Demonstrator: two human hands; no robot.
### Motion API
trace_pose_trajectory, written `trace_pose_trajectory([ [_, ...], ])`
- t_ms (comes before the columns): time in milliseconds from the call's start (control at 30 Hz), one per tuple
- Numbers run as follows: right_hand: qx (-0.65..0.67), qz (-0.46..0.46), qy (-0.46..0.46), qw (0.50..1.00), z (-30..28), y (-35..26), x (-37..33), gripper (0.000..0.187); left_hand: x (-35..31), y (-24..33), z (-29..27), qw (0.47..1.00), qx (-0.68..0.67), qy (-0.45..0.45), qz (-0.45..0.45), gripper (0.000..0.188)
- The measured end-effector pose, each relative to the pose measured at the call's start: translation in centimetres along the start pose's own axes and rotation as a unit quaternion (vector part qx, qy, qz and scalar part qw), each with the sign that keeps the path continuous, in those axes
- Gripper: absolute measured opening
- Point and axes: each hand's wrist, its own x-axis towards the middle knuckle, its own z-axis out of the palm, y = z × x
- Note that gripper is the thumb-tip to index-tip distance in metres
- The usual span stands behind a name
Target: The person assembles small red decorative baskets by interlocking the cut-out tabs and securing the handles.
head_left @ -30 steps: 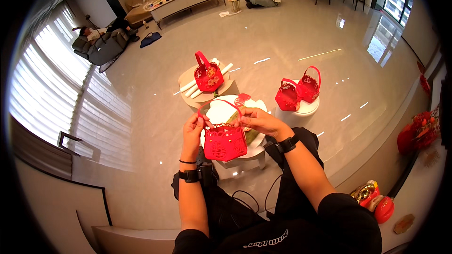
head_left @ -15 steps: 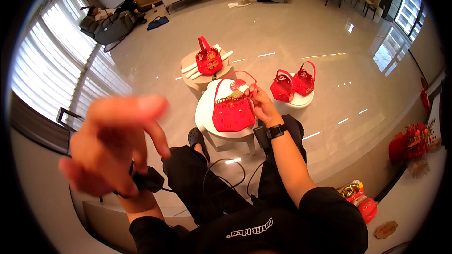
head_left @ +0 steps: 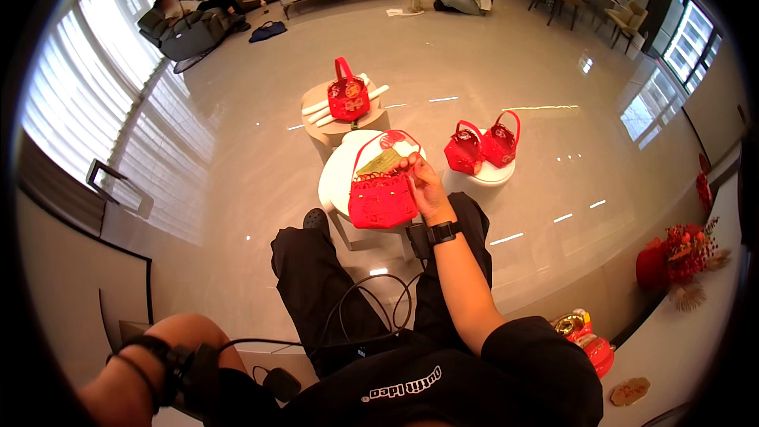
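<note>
A red handbag-shaped gift basket (head_left: pixel 383 204) with cut-out patterns and a thin looped handle stands upright on the white round stool (head_left: pixel 333 183) before me. My right hand (head_left: pixel 427 187) is closed on its upper right edge, by the foot of the handle. A greenish-gold piece (head_left: pixel 379 163) shows above the rim, and behind it is a red round piece (head_left: pixel 391 139). My left hand (head_left: pixel 111 397) is low at the left edge, away from the basket; its fingers are out of the picture.
Another red basket (head_left: pixel 348 101) stands among white rolls (head_left: pixel 320 108) on a beige stool. Two more red baskets (head_left: pixel 465 150) are on a small white stool at right. A black cable (head_left: pixel 340 312) loops over my lap. Two people are farther off.
My left hand has swung from in front of me down and back to the lower left edge. My right hand stays on the basket. More of the greenish-gold piece now shows.
</note>
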Motion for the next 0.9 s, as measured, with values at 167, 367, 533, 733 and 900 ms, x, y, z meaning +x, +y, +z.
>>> trace_pose_trajectory([
  [167,0.0,-0.001,0.014,1.0,-0.4,-0.3,0.0,0.016,-0.2,-0.3,0.0,0.998,0.054,0.009,0.028,0.044],
  [367,0.0,0.016,0.016,1.0,-0.9,0.1,0.1,0.017,-1.1,-0.4,-0.3,0.993,0.11,0.017,0.051,0.042],
  [533,-0.046,-0.003,0.022,0.999,-1.3,0.3,-0.2,0.014,-0.7,-0.3,-0.4,0.989,0.134,0.016,0.058,0.04],
  [733,-0.042,-0.003,-0.007,0.999,-1.3,-1.4,0.0,0.026,-0.7,-0.1,-0.4,0.976,0.198,0.022,0.087,0.038],
  [900,0.001,-0.004,-0.002,1.0,-0.5,-1.8,-0.4,0.017,0.3,-0.8,0.2,0.978,0.198,0.006,0.061,0.037],
])
